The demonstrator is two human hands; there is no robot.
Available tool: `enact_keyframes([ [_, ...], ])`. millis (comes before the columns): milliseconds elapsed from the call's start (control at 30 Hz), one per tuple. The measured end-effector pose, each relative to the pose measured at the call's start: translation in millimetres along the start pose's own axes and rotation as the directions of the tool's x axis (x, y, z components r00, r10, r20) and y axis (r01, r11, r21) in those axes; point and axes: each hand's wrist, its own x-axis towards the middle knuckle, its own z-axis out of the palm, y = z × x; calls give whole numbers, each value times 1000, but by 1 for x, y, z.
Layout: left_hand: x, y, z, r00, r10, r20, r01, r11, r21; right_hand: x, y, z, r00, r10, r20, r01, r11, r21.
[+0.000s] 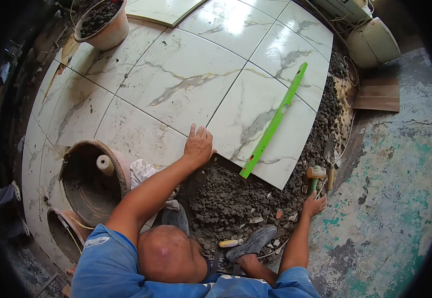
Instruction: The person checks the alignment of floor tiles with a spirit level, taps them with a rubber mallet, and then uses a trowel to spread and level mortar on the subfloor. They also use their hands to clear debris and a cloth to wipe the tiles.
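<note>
My left hand (199, 145) lies with its fingers stretched out on the marbled tiles, at the near corner of one tile (241, 119). Along that tile, at a slant, rests a bright green spirit level (274, 121). Low on the right, my right hand (315, 204) is closed around the green handle of a mallet (317, 172) with a pale head. Close beside the mallet stands a tool with a wooden handle (331, 178), its blade only partly visible. Dark, crumbly mortar (221, 193) covers the ground between my hands and borders the tile.
A bucket of dark mortar (119, 32) stands on the tiles at upper left. Nearer, a tipped, dirty bucket (89, 198) holds a pale roller-like piece (105, 164). A yellow-handled tool (231, 243) lies by my foot. Worn painted floor (375, 198) extends rightward.
</note>
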Motion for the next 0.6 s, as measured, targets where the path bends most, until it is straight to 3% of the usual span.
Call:
enact_keyframes([
  [100, 9, 3, -5, 1000, -9, 26, 9, 1000, -2, -11, 9, 17, 992, -103, -73, 104, 995, 12],
  [267, 24, 7, -13, 992, -23, 122, 18, 999, 38, -7, -5, 3, 997, 78, 30, -74, 992, -105],
  [333, 26, 7, -8, 997, -3, 80, -3, 997, 72, -1, 3, -11, 943, -2, 332, 53, 988, -145],
  [500, 26, 8, -7, 997, -9, 76, 4, 998, 66, 10, 39, 12, 941, -158, 300, 168, 986, -8],
  [567, 31, 13, -25, 998, 10, 62, -14, 997, 69, 24, 47, 18, 898, -227, 377, 208, 974, 89],
  [600, 36, 15, -33, 986, -43, 160, 42, 999, 7, 29, 52, 21, 901, -220, 374, 201, 975, 91],
])
